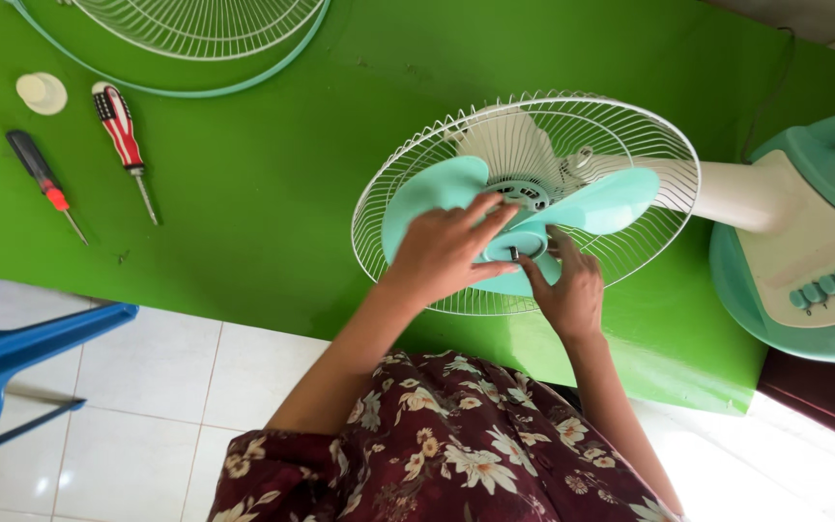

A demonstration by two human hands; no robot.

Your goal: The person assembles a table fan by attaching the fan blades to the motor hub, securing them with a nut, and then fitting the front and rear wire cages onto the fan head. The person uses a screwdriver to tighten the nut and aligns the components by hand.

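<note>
- Left hand (446, 253) lies flat, fingers spread on the teal fan blade (427, 198) inside the rear grille (379, 193).
- Right hand (564, 290) pinches the blade hub (519, 246); fingers closed.
- Hub lies between both hands, right nearer; shaft axis points up off the green bench (244, 174).

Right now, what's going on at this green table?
A person has a teal and white fan lying on its back on the green table. Both hands are at the hub of the teal blade, which sits in the rear wire guard: the left hand rests across it, and the right hand pinches at the hub's middle. The front guard, two screwdrivers and a small cream cap lie aside.
</note>
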